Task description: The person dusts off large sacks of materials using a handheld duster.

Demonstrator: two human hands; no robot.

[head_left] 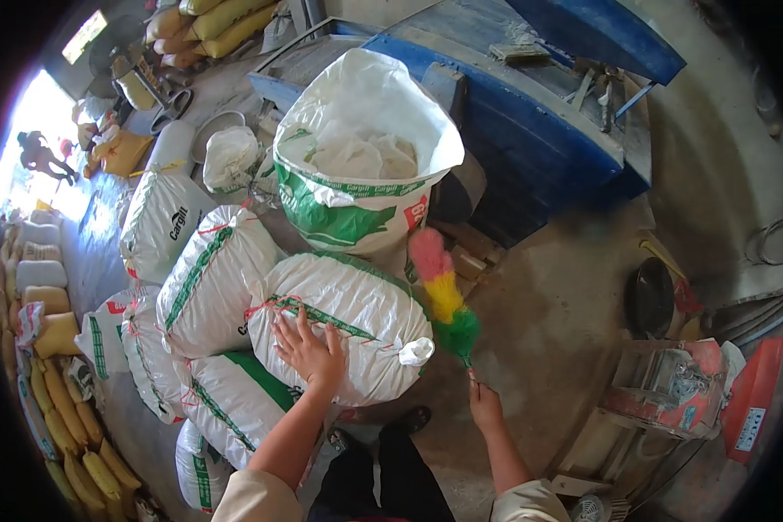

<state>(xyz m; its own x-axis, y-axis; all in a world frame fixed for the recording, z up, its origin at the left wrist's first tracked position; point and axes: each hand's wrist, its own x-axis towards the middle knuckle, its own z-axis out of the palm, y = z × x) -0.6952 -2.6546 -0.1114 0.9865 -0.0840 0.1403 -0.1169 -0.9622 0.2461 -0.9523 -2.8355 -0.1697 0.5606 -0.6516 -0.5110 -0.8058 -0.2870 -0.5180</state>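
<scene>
My left hand (311, 350) lies flat, fingers spread, on a full white sack (370, 300) with a green stripe and red stitching. In my right hand (485, 404) is the handle of a feather duster (445, 291), its fluffy head banded pink, yellow and green. The duster's head points up and away, overlapping the sack's right end in this view. Behind that sack stands a large open white sack (357, 204) with green print, pale contents showing inside. More filled white sacks (217, 278) are piled to the left.
A blue metal machine (531, 148) stands behind the open sack. At the right are a red and grey machine (670, 387) and a dark round pan (649, 298). Yellow sacks (83, 435) are stacked at the left edge. A person (45, 158) is near the bright doorway.
</scene>
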